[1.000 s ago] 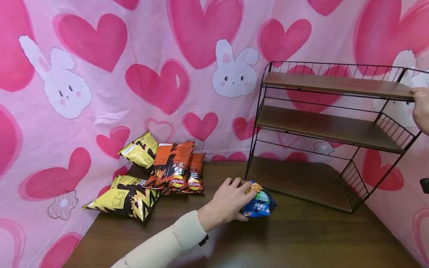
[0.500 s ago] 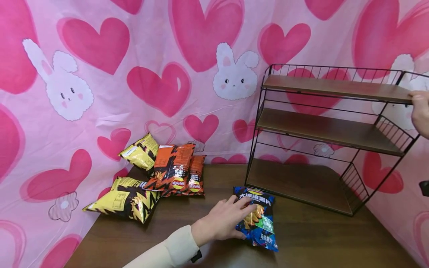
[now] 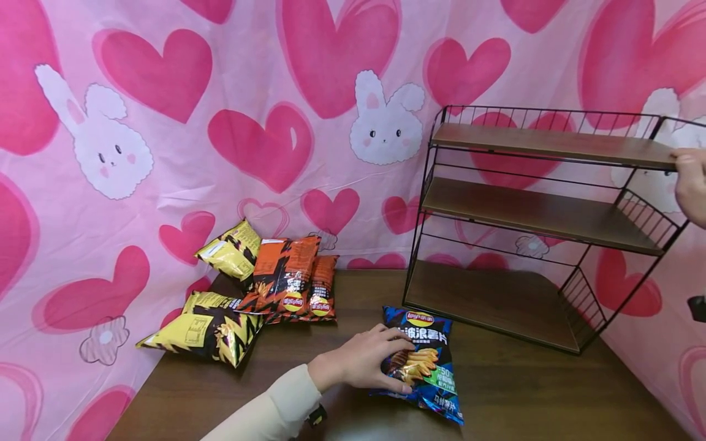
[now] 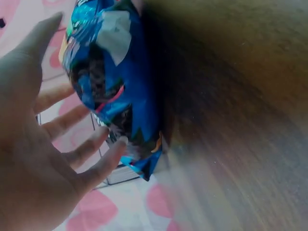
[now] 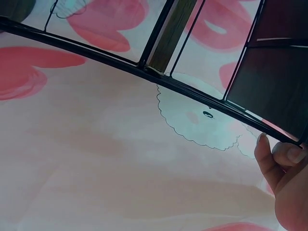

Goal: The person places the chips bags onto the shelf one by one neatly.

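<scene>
A blue bag of potato chips [image 3: 425, 364] lies flat, front side up, on the brown table in front of the shelf rack. My left hand [image 3: 366, 358] rests on its left part, fingers and thumb spread loosely. The left wrist view shows the fingers [image 4: 98, 166] extended along the side of the bag [image 4: 120, 86]. At the far right my right hand [image 3: 692, 187] grips the right end of the rack's top board [image 3: 551, 144]. In the right wrist view the right hand [image 5: 291, 187] has its bent fingers at the black frame's corner, and the rest is cut off.
The three-tier rack has a middle board [image 3: 524, 208] and a bottom board [image 3: 491, 303]. Left on the table [image 3: 287, 361] are orange chip bags [image 3: 284, 269], a yellow bag [image 3: 209, 327] in front and another yellow bag [image 3: 234, 251] against the heart-patterned cloth [image 3: 259, 147].
The blue bag has come down toward the front edge and now lies flat, face up. My left hand moved nearer with it, its fingers loosening. The right hand stays at the rack.
</scene>
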Demonstrator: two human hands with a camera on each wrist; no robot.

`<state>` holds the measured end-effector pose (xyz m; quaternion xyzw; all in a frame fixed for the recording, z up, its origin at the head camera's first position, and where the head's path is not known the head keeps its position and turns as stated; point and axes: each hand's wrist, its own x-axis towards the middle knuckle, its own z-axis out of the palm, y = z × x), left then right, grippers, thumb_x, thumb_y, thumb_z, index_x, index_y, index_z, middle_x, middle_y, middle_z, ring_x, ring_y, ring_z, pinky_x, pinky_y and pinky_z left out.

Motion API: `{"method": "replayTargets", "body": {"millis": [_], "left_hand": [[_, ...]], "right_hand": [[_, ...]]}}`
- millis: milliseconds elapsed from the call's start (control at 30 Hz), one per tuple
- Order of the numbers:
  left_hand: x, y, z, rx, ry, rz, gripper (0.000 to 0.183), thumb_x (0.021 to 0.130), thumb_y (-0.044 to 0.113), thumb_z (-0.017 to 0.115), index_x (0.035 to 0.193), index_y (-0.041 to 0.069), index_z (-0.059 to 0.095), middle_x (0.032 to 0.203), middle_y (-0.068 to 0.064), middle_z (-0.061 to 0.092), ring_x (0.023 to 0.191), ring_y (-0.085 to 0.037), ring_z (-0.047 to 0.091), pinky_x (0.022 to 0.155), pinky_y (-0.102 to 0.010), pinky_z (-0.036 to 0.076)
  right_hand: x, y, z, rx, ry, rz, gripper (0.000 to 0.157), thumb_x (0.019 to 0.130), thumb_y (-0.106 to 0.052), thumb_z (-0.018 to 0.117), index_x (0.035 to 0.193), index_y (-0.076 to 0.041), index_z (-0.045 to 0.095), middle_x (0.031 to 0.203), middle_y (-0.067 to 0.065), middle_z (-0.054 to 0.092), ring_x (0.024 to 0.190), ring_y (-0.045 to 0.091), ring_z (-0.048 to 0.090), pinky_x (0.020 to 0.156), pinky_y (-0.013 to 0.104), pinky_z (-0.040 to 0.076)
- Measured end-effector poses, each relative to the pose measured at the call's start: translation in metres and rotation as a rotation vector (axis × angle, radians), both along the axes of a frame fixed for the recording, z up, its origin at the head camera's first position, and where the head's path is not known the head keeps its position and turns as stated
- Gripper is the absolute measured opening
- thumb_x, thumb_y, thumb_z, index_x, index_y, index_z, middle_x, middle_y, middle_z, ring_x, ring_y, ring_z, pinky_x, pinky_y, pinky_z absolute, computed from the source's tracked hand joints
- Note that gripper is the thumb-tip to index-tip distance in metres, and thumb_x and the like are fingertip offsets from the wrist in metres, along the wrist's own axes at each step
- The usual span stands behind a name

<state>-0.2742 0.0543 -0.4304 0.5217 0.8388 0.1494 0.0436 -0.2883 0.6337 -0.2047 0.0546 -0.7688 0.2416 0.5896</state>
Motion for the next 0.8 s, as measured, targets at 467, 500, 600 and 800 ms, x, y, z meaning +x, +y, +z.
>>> {"method": "replayTargets", "body": {"millis": [467, 500, 600, 800], "left_hand": [[-0.003, 0.008, -0.001, 0.286, -0.405, 0.456, 0.086, 0.096, 0.051, 0.066, 0.155, -0.003, 0.033, 0.146, -0.022, 0.045, 0.133, -0.032, 0.049, 0.111, -0.053, 0.041], [-0.001, 0.01, -0.001, 0.295, -0.447, 0.496, 0.089, 0.096, 0.05, 0.067, 0.155, -0.005, 0.031, 0.148, -0.025, 0.043, 0.134, -0.035, 0.048, 0.112, -0.055, 0.039], [0.005, 0.015, -0.002, 0.286, -0.556, 0.567, 0.096, 0.095, 0.052, 0.067, 0.156, -0.009, 0.025, 0.154, -0.032, 0.034, 0.142, -0.043, 0.039, 0.114, -0.059, 0.034], [0.013, 0.027, -0.003, 0.246, -0.67, 0.622, 0.115, 0.089, 0.064, 0.068, 0.161, -0.005, 0.012, 0.16, -0.034, 0.023, 0.145, -0.049, 0.032, 0.114, -0.06, 0.034]], "right_hand": [[-0.002, 0.006, -0.003, -0.043, -0.037, -0.11, 0.039, 0.105, -0.029, 0.04, 0.121, -0.026, 0.075, 0.105, -0.041, 0.058, 0.098, -0.022, 0.043, 0.091, 0.004, 0.027], [0.003, -0.003, -0.001, -0.049, -0.053, -0.102, 0.041, 0.106, -0.028, 0.038, 0.118, -0.022, 0.076, 0.103, -0.04, 0.058, 0.098, -0.022, 0.043, 0.092, 0.004, 0.026], [0.011, -0.02, 0.005, -0.057, -0.09, -0.075, 0.045, 0.107, -0.021, 0.034, 0.115, -0.003, 0.074, 0.101, -0.015, 0.066, 0.096, -0.023, 0.038, 0.094, 0.005, 0.025], [-0.006, 0.015, -0.003, -0.052, -0.041, -0.101, 0.036, 0.105, -0.029, 0.04, 0.115, -0.039, 0.073, 0.102, -0.041, 0.057, 0.093, -0.024, 0.041, 0.089, 0.005, 0.027]]}}
